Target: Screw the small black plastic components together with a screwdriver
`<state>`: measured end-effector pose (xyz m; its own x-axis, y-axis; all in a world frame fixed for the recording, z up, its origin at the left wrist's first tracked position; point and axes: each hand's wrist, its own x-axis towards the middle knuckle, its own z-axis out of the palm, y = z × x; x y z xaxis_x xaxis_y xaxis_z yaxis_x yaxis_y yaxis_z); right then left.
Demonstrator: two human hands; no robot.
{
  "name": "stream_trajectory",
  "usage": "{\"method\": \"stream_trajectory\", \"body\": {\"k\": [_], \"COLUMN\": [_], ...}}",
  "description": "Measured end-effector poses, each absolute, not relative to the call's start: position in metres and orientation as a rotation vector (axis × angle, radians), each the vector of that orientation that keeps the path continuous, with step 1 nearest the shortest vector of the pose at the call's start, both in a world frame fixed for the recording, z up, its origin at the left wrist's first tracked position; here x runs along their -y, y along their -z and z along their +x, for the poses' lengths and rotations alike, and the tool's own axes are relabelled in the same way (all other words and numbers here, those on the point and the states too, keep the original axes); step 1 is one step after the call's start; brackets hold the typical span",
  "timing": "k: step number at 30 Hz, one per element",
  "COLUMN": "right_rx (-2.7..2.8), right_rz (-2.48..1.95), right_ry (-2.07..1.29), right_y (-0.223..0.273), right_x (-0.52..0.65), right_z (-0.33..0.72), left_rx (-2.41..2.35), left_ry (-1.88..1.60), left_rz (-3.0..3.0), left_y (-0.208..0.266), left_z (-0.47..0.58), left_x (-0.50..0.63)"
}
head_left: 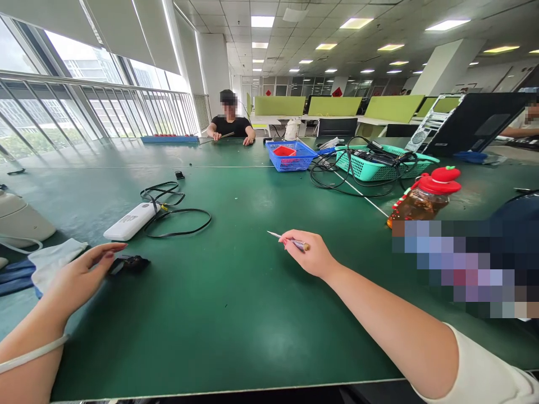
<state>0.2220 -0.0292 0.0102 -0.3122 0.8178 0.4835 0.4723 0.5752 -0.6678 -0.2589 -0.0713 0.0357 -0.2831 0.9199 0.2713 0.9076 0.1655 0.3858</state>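
Note:
My right hand [309,252] is closed around a slim pointed tool [301,244] above the middle of the green table. The tool has a thin metal tip facing left and a handle with a brown end; its exact kind is hard to make out. On the left, my left hand [82,275] has its fingers stretched out and holds nothing. Just beside its fingertips lies a small black object [131,264], and I cannot tell whether they touch. Beyond that hand is a white power bank [131,222] with a black cable [189,210] looped next to it.
A light cloth [54,261] and a white container [21,219] are at the far left. Toward the back right stand a blue basket [292,163], a teal basket [362,171] heaped with cables, and a red-lidded bottle [425,199]. A person [231,126] sits across the table.

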Motion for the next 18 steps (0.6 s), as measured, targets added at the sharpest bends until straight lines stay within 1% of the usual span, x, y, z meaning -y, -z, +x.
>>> {"method": "stream_trajectory", "body": {"k": [3,5,9,12,15,18], "right_rx": [1.963,1.962,1.976,1.982,1.967,1.959], "right_rz": [-1.039,-1.035,-1.026,-1.024,-1.009,-0.98], "right_ry": [-0.514,-0.507,-0.491,-0.48,-0.474,-0.473], "right_y": [-0.011,-0.011,-0.01,-0.009,-0.009,-0.009], "right_x": [0.029,0.029,0.029,0.029,0.029,0.029], "right_z": [0.222,0.222,0.223,0.223,0.223,0.224], "left_rx": [-2.522,-2.525,-2.517,-2.523,-2.57,-2.488], "left_ry": [-0.466,-0.283,-0.154,-0.25,-0.514,-0.766], "left_rz": [1.71,1.702,1.85,1.945,1.869,1.867], "left_y": [-0.041,-0.042,-0.036,-0.035,-0.039,-0.041], "left_z": [-0.257,-0.253,-0.248,-0.247,-0.243,-0.24], "left_x": [0.073,0.071,0.067,0.067,0.07,0.075]}}
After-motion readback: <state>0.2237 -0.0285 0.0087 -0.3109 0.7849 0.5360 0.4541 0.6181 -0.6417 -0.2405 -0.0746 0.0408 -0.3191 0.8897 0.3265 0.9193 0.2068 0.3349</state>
